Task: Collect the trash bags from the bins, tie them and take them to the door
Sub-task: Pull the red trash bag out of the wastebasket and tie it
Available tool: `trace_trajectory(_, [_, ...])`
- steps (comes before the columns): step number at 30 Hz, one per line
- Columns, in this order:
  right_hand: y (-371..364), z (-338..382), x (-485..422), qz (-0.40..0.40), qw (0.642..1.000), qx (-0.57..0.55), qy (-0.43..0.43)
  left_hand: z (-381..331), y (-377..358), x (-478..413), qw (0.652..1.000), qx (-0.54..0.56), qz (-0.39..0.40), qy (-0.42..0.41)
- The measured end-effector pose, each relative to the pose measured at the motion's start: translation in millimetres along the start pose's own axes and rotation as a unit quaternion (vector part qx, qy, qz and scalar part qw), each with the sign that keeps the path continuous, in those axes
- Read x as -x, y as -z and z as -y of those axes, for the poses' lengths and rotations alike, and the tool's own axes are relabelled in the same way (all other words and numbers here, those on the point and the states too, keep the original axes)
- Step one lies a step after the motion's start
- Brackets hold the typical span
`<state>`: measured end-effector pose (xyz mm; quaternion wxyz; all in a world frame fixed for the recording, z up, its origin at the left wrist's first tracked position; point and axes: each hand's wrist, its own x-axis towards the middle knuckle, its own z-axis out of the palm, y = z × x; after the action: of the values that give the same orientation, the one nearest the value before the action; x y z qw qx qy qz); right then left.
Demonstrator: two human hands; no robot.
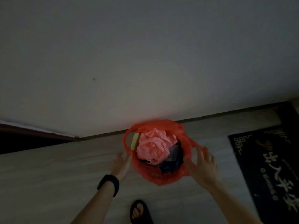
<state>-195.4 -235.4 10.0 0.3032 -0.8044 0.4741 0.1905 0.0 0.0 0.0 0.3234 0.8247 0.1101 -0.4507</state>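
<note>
Two surfaces: pale wood-grain floor (56, 175) under you, plain matt wall (145, 62) ahead; a thin dark skirting (226, 113) runs along the join.
Light: dim and greyish, so fine detail is soft.
Doorway (24, 143): dark opening at the far left, edged in reddish brown.
Mat (267, 159): black, rectangular, flat on the floor at your right, printed with pale and gold characters too blurred to read.
Bag (161, 178): thin red plastic, crinkled, mouth open upward. It sits on the floor right at the foot of the wall, between your hands. A handle loop (126, 139) stands out on each side.
Bag contents: a crumpled pink sheet (153, 146) is heaped in the middle in soft folds. A pale green piece (135, 141), oblong with rounded ends, leans at the left rim. A dark blue lump (171, 165) lies at the near right, its shape unclear.
Left hand (120, 165): wide, fingers straight and together, just beside the bag's left side; you cannot tell whether it touches the plastic.
Right hand (202, 165): wide, fingers spread, at the right loop with the thumb by the rim; it grips nothing that shows, and contact is unclear.
Wrist: black band (110, 183) on your left wrist.
Foot: toes in a black open sandal (139, 212) on the floor, nearer you than the bag.
</note>
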Motion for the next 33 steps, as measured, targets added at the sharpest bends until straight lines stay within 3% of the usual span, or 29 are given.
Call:
trace_trajectory(4, [-32, -10, -65, -0.082, 0.995, 0.038, 0.034, 13, -19, -56, 0.996, 0.073, 0.01, 0.048])
trace_trajectory(9, [-76, -26, -112, -0.08, 0.992, 0.035, 0.086, 35, -29, -103, 0.988, 0.152, -0.004, 0.027])
trace_trajectory(14, [-77, -24, -121, -0.049, 0.995, -0.025, 0.085, 46, -30, -126, 0.954, 0.286, 0.085, 0.013])
trace_trajectory(19, [-77, -25, -112, -0.058, 0.993, -0.051, 0.087, 53, -43, -128, 0.936, 0.315, 0.14, -0.071])
trace_trajectory(23, [-74, -23, -102, -0.076, 0.994, -0.005, 0.077, 47, -36, -108, 0.958, 0.271, 0.01, -0.093])
trace_trajectory(27, [-55, -19, -91, -0.018, 0.999, 0.019, 0.047, 30, -22, -69, 0.962, 0.079, -0.172, -0.196])
trace_trajectory(30, [-16, -19, -85, 0.071, 0.996, -0.05, 0.037, 11, -17, -49, 0.939, -0.002, -0.202, -0.279])
trace_trajectory(33, [32, -14, -69, 0.129, 0.976, -0.16, 0.07, -12, -9, -21, 0.921, 0.066, -0.2, -0.327])
